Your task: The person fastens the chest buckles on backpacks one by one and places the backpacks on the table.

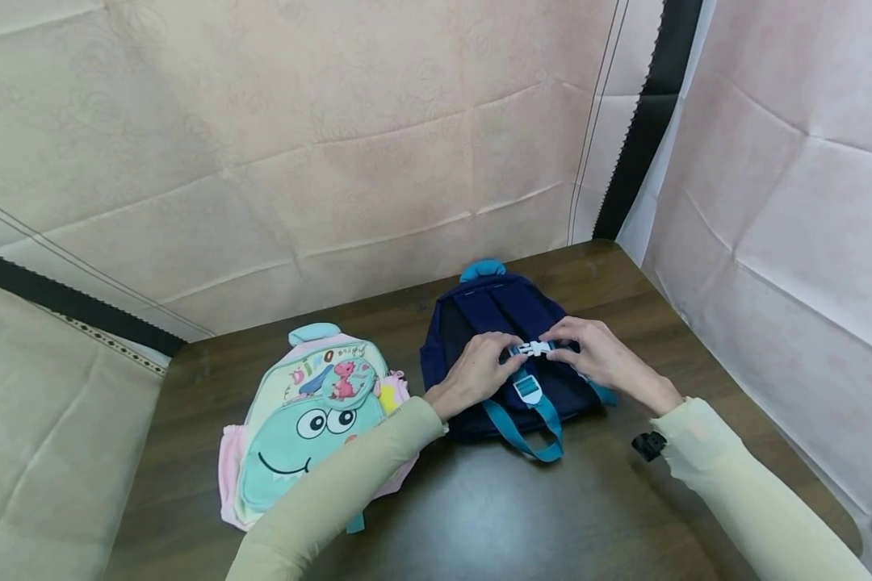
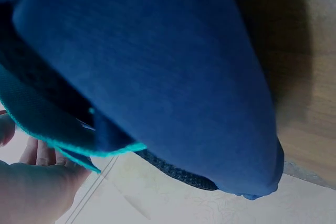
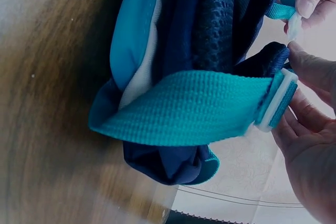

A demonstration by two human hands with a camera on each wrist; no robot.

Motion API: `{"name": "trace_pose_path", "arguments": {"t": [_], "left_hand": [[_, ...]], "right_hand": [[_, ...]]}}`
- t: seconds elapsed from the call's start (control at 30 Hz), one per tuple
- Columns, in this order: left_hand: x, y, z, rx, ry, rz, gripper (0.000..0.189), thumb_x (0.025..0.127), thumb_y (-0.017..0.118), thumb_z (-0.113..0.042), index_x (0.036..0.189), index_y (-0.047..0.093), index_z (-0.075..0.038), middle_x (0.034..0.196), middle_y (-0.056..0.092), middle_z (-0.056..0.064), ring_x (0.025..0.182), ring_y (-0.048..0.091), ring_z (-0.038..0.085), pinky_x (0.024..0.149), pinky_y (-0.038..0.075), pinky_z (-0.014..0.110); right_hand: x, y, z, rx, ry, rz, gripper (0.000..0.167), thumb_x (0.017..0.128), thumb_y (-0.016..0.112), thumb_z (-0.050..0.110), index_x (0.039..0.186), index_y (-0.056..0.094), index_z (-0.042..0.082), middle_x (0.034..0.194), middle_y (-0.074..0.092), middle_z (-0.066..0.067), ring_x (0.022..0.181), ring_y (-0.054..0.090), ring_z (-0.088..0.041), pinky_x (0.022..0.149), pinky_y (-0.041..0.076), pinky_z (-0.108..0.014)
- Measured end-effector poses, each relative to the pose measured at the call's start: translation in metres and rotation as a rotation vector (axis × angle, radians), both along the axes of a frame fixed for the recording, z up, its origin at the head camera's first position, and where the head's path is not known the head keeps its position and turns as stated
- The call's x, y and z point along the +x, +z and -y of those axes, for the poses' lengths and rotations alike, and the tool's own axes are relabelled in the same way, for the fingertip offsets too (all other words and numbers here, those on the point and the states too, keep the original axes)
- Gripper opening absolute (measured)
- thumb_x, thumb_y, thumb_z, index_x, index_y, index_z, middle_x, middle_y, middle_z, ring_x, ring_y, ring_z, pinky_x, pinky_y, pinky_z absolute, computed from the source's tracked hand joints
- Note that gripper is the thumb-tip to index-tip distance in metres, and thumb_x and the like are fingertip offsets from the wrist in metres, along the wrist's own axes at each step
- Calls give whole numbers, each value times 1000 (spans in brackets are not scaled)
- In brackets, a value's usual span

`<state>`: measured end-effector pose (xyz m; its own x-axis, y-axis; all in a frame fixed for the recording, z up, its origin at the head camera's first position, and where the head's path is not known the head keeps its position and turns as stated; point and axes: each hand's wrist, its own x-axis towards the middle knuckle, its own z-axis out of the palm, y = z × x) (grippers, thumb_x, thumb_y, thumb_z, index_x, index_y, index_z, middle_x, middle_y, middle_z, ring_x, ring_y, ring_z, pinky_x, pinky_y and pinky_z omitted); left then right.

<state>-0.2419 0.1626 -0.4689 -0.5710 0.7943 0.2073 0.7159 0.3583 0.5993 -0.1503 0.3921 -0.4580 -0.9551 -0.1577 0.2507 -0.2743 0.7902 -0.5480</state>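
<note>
A navy backpack (image 1: 480,323) lies back-side up on the dark wooden table (image 1: 523,516), with teal straps (image 1: 523,428) trailing toward me. My left hand (image 1: 480,367) and right hand (image 1: 592,351) meet over it and pinch the two ends of a white chest-strap buckle (image 1: 534,349). In the right wrist view a wide teal strap (image 3: 194,106) ends in a white slider (image 3: 275,100) by my fingers (image 3: 310,69). The left wrist view is filled with the navy backpack's fabric (image 2: 157,66) and a teal strap edge (image 2: 47,129).
A second backpack (image 1: 305,420), pink and mint with a cartoon face, lies to the left of the navy one. Cream fabric walls (image 1: 334,121) close in the table at the back and right. A small black clip (image 1: 649,444) sits by my right sleeve.
</note>
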Motion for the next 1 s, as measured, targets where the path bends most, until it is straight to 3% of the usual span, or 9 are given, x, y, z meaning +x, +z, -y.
{"name": "trace_pose_path", "arguments": {"t": [0.1, 0.13, 0.33, 0.37, 0.4, 0.63, 0.87, 1.0], "left_hand": [[0, 0, 0, -10, 5, -10, 25, 110, 67, -19, 128, 76, -4, 119, 79, 12, 96, 69, 19, 86, 58, 26], [-4, -8, -1, -4, 0, -27, 27, 111, 66, -24, 128, 76, -5, 118, 79, 10, 96, 69, 17, 86, 58, 26], [-4, -9, -1, -8, -3, -32, 27, 111, 66, -24, 128, 76, -5, 119, 79, 11, 99, 70, 19, 90, 59, 30], [1, -1, 1, -11, 2, -17, 25, 110, 66, -19, 128, 76, -4, 120, 79, 13, 100, 71, 21, 91, 60, 31], [1, -1, 1, -7, 2, -14, 25, 110, 66, -20, 128, 76, -4, 121, 79, 13, 100, 71, 22, 90, 59, 30], [0, -5, 0, 25, -6, -8, 26, 109, 68, -20, 129, 76, -5, 121, 79, 12, 89, 68, 18, 75, 51, 20], [0, -7, 0, 3, 12, -26, 29, 108, 70, -24, 128, 77, -4, 121, 81, 11, 101, 75, 17, 91, 62, 28], [1, -6, 0, -9, 17, -42, 28, 108, 71, -25, 124, 78, -4, 115, 81, 9, 96, 73, 16, 90, 63, 28]], "right_hand": [[-1, 0, 1, 6, 1, -5, 25, 98, 78, 1, 122, 80, 0, 114, 77, -14, 90, 66, -19, 73, 53, -24], [-1, 0, 1, 10, -2, -3, 25, 98, 78, 1, 123, 80, 1, 114, 78, -14, 91, 66, -19, 75, 54, -25], [0, 0, 3, 25, -10, 5, 25, 98, 79, 3, 123, 80, 2, 115, 78, -14, 97, 71, -23, 81, 59, -34], [0, 0, 3, 26, -8, 5, 25, 98, 79, 4, 123, 80, 2, 116, 78, -14, 98, 71, -24, 81, 60, -35], [0, 0, 3, 26, -10, 8, 25, 98, 79, 4, 123, 80, 2, 116, 78, -14, 98, 72, -24, 82, 60, -36], [0, -3, 3, 11, -20, 16, 25, 98, 79, 4, 124, 79, 3, 118, 79, -14, 96, 69, -22, 79, 57, -30], [0, -5, 3, -17, -35, 19, 26, 98, 78, 2, 124, 78, 2, 118, 79, -15, 98, 68, -25, 76, 57, -26], [0, -4, 2, -28, -31, 24, 26, 98, 78, 0, 124, 78, 2, 118, 79, -15, 98, 67, -25, 75, 56, -26]]}}
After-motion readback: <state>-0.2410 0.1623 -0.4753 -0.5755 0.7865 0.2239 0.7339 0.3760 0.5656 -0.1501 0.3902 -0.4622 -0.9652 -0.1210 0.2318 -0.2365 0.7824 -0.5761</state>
